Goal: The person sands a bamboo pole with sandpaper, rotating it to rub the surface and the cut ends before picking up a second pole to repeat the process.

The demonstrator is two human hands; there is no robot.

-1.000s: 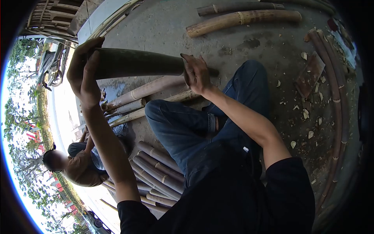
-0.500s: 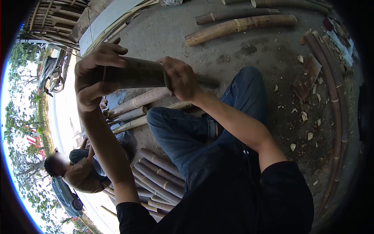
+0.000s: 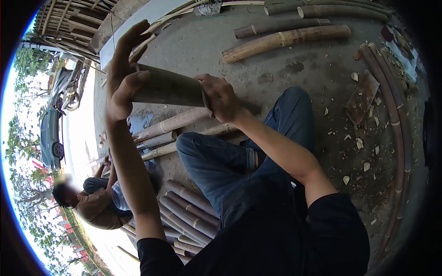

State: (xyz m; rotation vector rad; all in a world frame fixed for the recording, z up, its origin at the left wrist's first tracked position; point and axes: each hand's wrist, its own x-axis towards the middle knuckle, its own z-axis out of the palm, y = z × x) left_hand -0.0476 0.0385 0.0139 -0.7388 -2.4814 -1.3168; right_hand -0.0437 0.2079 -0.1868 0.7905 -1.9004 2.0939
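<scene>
A short, dark green bamboo tube (image 3: pixel 172 89) is held up in front of me, slanting slightly down to the right. My right hand (image 3: pixel 218 96) is closed on its right end, with the fingers curled at the rim. At the opposite end is my left hand (image 3: pixel 126 76), its fingers stretched upward and apart and its thumb over the tube's edge. The left palm faces that end; whether it presses on it is hidden. Below the tube, longer bamboo poles (image 3: pixel 170 122) lie on the floor beside my bent knee.
Dark bamboo poles (image 3: pixel 195 218) lie side by side near my left leg. Other thick poles (image 3: pixel 285 39) are ahead, and long ones (image 3: pixel 398 124) run along the right. Pale chips surround a rusty plate (image 3: pixel 362 97). Another person (image 3: pixel 96 207) sits at left; a car (image 3: pixel 50 133) stands beyond.
My left hand's fingers have opened and straightened upward from around the tube's end. The tube and both hands have shifted slightly right in view. The parked car now appears higher in view.
</scene>
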